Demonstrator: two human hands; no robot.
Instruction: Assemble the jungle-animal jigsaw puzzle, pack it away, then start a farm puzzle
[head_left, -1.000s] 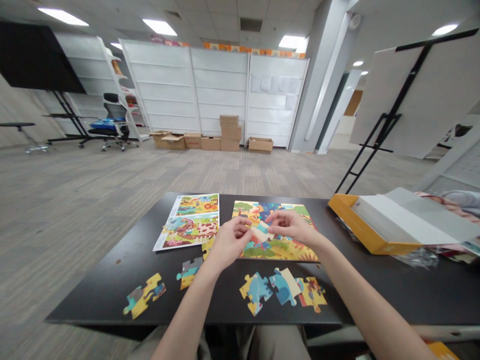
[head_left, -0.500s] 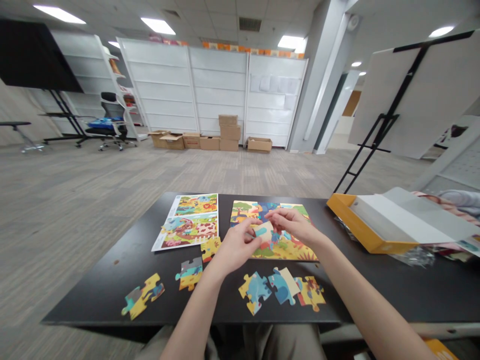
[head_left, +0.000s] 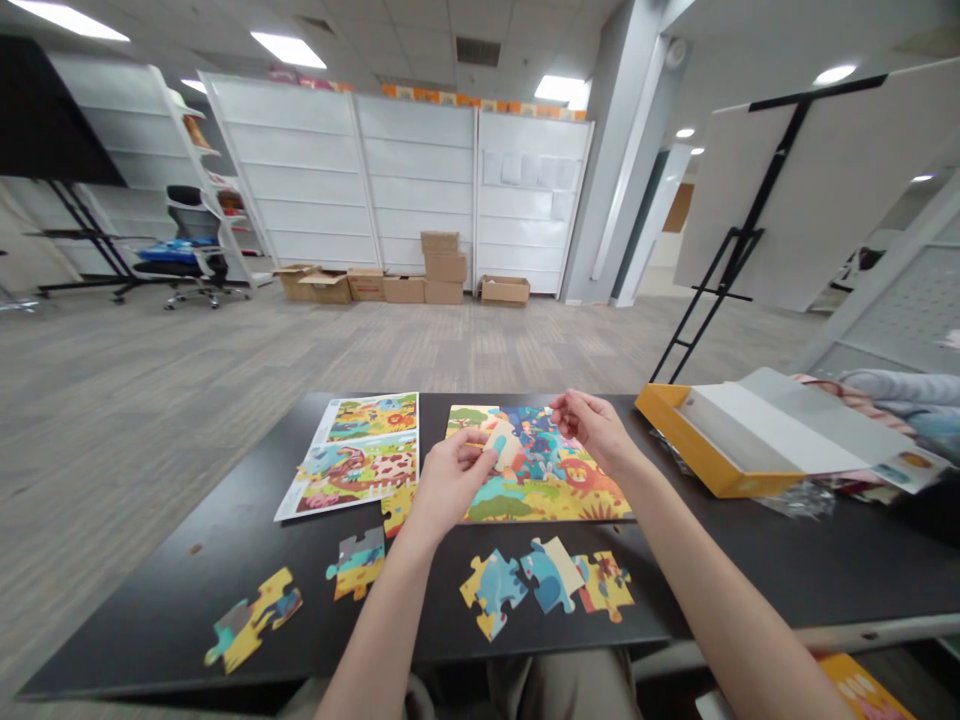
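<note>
My left hand is closed on a pale puzzle piece with a teal mark, pinched between thumb and fingers. It is raised over the left part of the colourful animal jigsaw. Over the jigsaw's upper right side, my right hand hovers with fingers loosely curled and tips apart; no piece shows in it. In front of the jigsaw lie several loose puzzle pieces, some overlapping. More puzzle pieces rest at the left, and another piece is partly hidden by my left forearm.
A printed picture sheet lies left of the jigsaw on the black table. At the right stand an opened yellow box and crumpled clear plastic. Folded cloth is piled behind the box.
My right hand has drawn away from the piece, up and to the right. My left hand still holds the pale piece. The camera view has turned slightly right.
</note>
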